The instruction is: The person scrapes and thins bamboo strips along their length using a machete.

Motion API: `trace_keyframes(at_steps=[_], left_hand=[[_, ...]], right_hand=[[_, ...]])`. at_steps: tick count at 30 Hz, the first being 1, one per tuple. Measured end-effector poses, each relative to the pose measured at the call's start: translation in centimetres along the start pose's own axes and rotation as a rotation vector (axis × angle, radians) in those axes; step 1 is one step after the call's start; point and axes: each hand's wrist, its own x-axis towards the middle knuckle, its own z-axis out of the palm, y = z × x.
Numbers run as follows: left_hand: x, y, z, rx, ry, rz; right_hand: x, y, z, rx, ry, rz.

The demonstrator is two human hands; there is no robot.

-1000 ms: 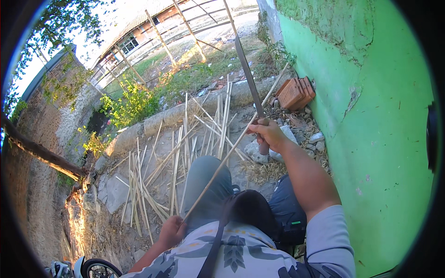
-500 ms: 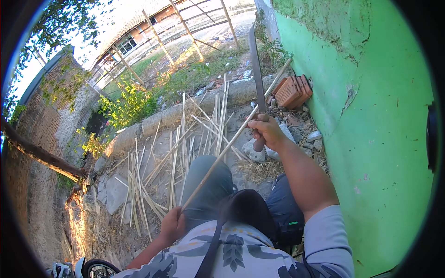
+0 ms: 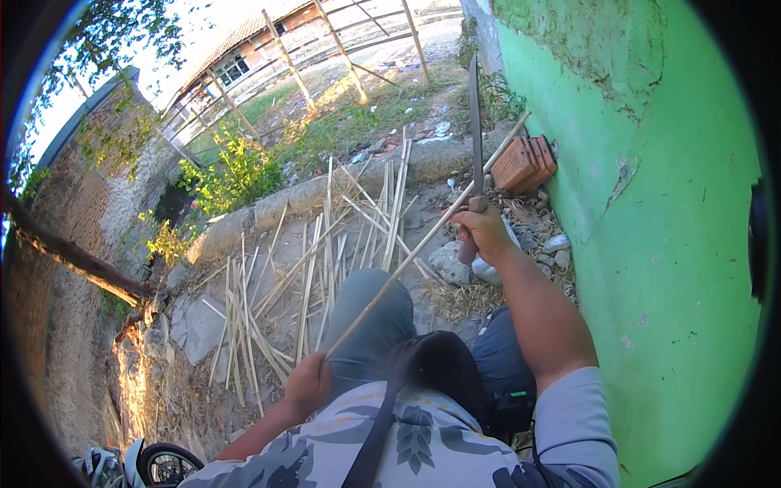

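A long pale bamboo strip point(image 3: 399, 272) slants from my lower left up to the far right, passing over my raised knee. Its near end is in my left hand point(image 3: 309, 385), closed by my thigh. My right hand point(image 3: 486, 234) is wrapped round the handle of a machete point(image 3: 477, 134), whose dark blade points up and away. The strip crosses the machete near the base of the blade, right beside my right fingers. Whether those fingers also touch the strip, I cannot tell.
Several split bamboo strips point(image 3: 305, 285) lie scattered on the ground ahead. Stacked terracotta bricks point(image 3: 525, 165) and broken stones point(image 3: 450, 264) sit against the green wall point(image 3: 659, 268) on my right. A low concrete kerb point(image 3: 277, 210) runs beyond the strips. A motorcycle wheel point(image 3: 169, 465) shows lower left.
The whole view has shifted slightly. The machete blade has tipped a little to the right, and both hands keep their grips with the strip still crossing it.
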Motion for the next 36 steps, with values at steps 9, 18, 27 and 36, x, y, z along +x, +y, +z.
trace_keyframes(at_steps=[9, 18, 27, 36], left_hand=[[0.0, 0.6, 0.0, 0.033, -0.074, -0.031], [1.1, 0.7, 0.6, 0.012, -0.088, -0.021], [2.8, -0.4, 0.6, -0.211, -0.089, -0.151], [3.6, -2.3, 1.3, -0.627, -0.280, -0.260]], right_hand=[[0.1, 0.6, 0.0, -0.085, 0.116, 0.066], [0.2, 0.0, 1.1, -0.393, 0.411, 0.051], [1.6, -0.6, -2.5, -1.156, 0.651, -0.445], [1.4, -0.6, -3.2, -1.150, 0.419, -0.424]])
